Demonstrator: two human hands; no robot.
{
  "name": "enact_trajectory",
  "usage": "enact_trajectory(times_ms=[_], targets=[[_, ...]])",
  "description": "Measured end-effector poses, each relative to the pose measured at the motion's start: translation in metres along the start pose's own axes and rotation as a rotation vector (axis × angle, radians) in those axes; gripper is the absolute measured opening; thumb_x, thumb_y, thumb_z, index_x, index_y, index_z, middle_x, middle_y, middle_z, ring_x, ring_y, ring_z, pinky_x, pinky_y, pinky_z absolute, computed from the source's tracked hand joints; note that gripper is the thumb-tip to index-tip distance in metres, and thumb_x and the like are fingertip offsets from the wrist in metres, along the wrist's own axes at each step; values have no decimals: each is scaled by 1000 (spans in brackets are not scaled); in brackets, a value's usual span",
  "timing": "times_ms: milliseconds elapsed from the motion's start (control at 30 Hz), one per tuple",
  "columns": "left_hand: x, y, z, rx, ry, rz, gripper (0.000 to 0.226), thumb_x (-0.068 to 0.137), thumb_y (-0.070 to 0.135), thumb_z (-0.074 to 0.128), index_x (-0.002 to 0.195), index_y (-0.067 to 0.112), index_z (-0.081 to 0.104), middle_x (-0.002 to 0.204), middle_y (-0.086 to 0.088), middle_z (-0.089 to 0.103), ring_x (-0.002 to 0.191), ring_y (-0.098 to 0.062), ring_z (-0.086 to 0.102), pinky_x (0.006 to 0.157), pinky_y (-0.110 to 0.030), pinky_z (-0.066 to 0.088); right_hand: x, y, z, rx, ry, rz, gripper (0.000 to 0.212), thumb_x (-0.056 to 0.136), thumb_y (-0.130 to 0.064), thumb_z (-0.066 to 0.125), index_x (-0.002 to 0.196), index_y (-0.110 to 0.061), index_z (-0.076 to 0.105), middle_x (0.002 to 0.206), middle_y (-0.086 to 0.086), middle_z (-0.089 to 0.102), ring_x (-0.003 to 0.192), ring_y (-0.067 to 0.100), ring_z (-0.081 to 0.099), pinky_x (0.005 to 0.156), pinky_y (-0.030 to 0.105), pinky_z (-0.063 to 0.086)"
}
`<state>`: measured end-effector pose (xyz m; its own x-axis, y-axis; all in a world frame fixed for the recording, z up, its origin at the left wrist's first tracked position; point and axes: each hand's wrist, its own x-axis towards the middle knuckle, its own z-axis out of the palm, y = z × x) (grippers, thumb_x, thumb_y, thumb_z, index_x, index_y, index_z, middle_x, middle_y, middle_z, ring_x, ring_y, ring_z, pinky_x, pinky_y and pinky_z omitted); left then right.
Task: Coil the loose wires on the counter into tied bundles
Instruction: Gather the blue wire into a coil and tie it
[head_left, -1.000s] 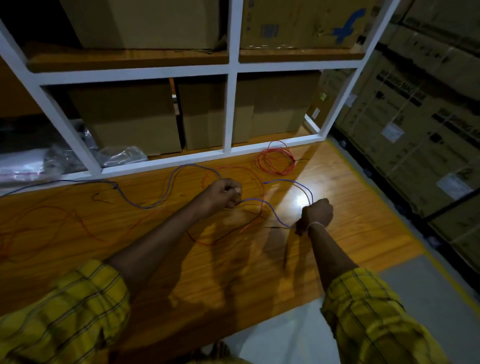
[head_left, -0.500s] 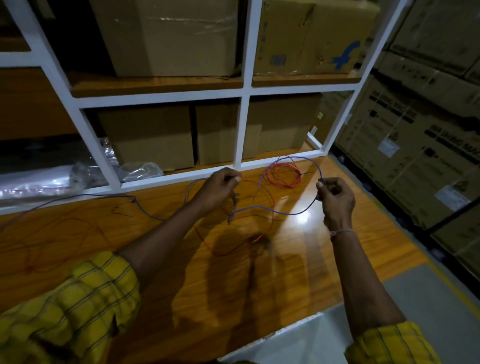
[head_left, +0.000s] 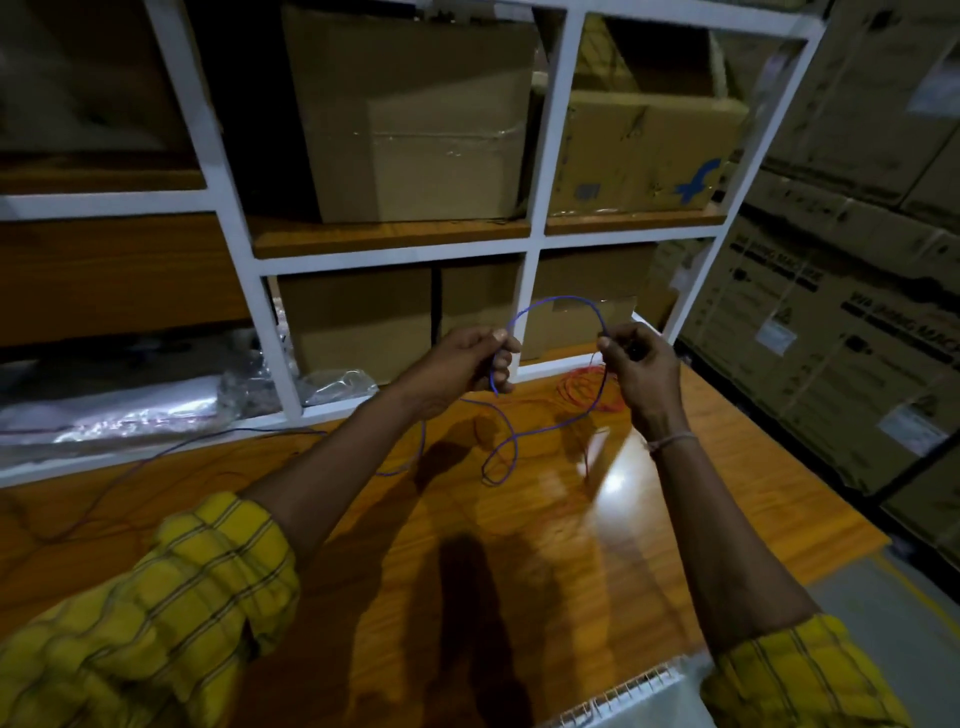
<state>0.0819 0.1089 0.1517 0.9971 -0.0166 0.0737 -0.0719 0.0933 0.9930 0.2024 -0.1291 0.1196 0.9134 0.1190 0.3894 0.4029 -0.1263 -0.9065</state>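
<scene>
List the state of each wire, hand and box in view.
Blue wire: arched between both hands, its tail trailing loose on the counter.
Red wire: coiled, lying on the counter.
Left hand: grips the blue wire.
Right hand: pinches the blue wire.
Cardboard boxes: closed, on shelves.

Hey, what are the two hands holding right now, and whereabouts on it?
Both hold the blue wire. The left hand and right hand each pinch one end of a raised arch; the rest hangs looped and trails onto the counter.
</scene>
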Motion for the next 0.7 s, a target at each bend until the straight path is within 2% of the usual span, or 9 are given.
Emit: enact_trajectory(times_ms=[133,200,267,333,433,533,600,667,700], targets=[[-13,19,-19,-264,59,16,23,110,16,40,101,3,57,66,2,46,58,-13,53,70,-34,57,-7,-8,27,86,-106,35,12,99,-11,68,94,-1,65,84,12,60,77,26,67,76,40,58],[-18,31,-27,-437,85,51,24,109,14,40,101,3,59,63,2,49,59,-13,58,70,-34,60,-13,-15,41,153,-165,70,16,100,-12,66,95,3,63,84,14,54,71,24,64,72,36,61],[-21,45,-38,-613,122,119,24,109,12,40,103,2,60,64,0,55,62,-13,64,71,-34,62,-20,-20,53,155,-247,65,23,101,-16,66,100,6,65,79,14,51,63,18,56,65,32,58],[-21,61,-55,-754,177,213,24,109,11,41,102,0,61,69,-4,61,67,-15,67,74,-33,62,-26,-23,62,157,-334,62,20,102,-21,65,102,-3,72,77,13,47,63,16,48,62,30,54],[-17,83,-89,-966,268,345,30,107,8,45,86,-2,64,71,-11,69,67,-20,72,74,-37,64,-32,-24,69,201,-391,102,16,103,-22,63,96,-20,78,76,9,43,65,16,44,61,29,51],[-19,102,-128,-1087,374,452,26,108,10,44,91,0,61,72,-12,72,65,-21,74,68,-35,64,-33,-18,68,195,-399,150,17,103,-23,63,104,-16,78,74,2,48,68,18,44,64,32,47],[-26,114,-151,-1129,420,538,24,109,11,43,95,1,61,72,-11,74,67,-21,75,81,-33,62,-35,-12,66,144,-385,179,19,103,-24,63,109,-13,78,74,2,51,71,21,45,68,37,45],[-31,120,-169,-1122,449,589,22,108,9,45,95,0,60,77,-14,74,73,-22,76,101,-40,54,-40,-10,69,60,-382,188,17,103,-24,64,105,-17,79,74,0,56,73,21,50,73,40,48],[-32,119,-175,-1051,456,596,22,108,9,44,95,-1,60,80,-15,75,77,-23,76,104,-43,51,-43,-12,73,-2,-386,175,16,102,-24,64,103,-19,80,76,-2,60,75,19,54,73,39,51]])
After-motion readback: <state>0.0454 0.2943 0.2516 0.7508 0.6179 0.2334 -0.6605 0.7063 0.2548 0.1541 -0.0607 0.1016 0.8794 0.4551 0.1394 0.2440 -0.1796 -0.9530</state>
